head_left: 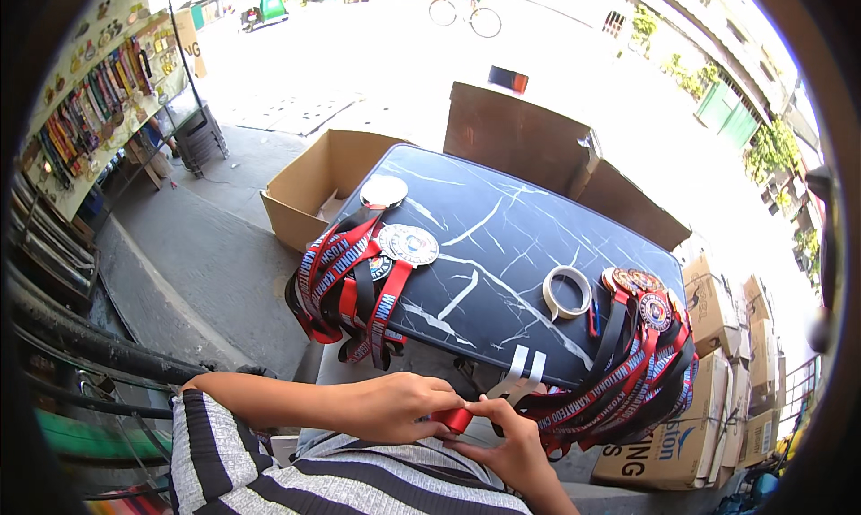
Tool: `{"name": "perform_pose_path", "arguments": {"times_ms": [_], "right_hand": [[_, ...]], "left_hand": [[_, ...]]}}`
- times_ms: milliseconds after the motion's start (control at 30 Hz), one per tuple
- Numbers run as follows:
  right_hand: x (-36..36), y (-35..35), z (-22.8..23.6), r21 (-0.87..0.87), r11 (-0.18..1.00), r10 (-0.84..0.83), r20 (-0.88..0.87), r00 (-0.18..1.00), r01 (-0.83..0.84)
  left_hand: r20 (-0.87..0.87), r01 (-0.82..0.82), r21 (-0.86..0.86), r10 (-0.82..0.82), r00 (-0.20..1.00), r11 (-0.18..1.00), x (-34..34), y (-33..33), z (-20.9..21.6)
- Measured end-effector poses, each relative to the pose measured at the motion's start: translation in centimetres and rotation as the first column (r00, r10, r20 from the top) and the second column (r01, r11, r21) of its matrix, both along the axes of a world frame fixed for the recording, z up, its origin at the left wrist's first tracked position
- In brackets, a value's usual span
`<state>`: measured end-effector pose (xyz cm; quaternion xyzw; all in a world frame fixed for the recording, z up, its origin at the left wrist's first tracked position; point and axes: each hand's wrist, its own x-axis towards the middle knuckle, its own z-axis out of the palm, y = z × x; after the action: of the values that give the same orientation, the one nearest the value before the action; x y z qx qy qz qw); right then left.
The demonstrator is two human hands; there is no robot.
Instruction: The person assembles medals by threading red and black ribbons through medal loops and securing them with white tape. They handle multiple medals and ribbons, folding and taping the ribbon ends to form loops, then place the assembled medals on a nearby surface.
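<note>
My left hand point(411, 406) and my right hand point(509, 439) meet in front of me, below the table's near edge. Both pinch a short piece of red ribbon point(456, 419) between thumb and fingers; its ends are hidden. Two pale tape strips point(525, 364) hang from the edge of the dark marble-patterned table point(484, 246), just beyond my right hand. A tape roll point(567, 292) lies on the table, with a pen point(594, 319) beside it. Silver medals point(408, 245) with red and black printed ribbons drape over the left side, bronze-coloured medals point(639, 282) over the right.
Past the table's far left corner stands an open cardboard box point(314, 179); another brown box point(516, 134) is behind the far edge. Stacked cartons point(682, 425) rise at the right. A display rack with ribbons point(94, 103) stands far left. A cyclist point(466, 8) is on the street.
</note>
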<state>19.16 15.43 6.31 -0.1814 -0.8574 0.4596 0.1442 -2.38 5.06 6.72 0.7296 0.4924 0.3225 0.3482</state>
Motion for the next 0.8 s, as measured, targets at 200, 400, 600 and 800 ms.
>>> {"name": "perform_pose_path", "arguments": {"times_ms": [200, 400, 600, 800], "right_hand": [[-0.1, -0.4, -1.2, 0.058, 0.997, -0.051, -0.09, 0.995, 0.056], [-1.0, -0.3, -1.0, 0.0, 1.0, 0.019, -0.07, 0.997, -0.019], [-2.1, 0.7, -0.4, 0.0, 0.993, 0.12, -0.051, 0.991, -0.12], [-1.4, 1.1, -0.8, -0.025, 0.984, 0.175, 0.006, 0.985, -0.174]], "left_hand": [[-0.072, -0.015, 0.074, 0.02, 0.997, 0.997, -0.1, -0.3, 0.0], [-0.057, -0.098, 0.079, 0.103, 0.993, 0.992, -0.2, -1.2, 0.2], [0.177, -0.076, -0.17, 0.107, 0.978, 0.983, -0.5, -0.3, -0.9], [0.337, 0.139, -0.454, 0.025, 0.941, 0.88, -1.6, 0.1, -1.9]]}}
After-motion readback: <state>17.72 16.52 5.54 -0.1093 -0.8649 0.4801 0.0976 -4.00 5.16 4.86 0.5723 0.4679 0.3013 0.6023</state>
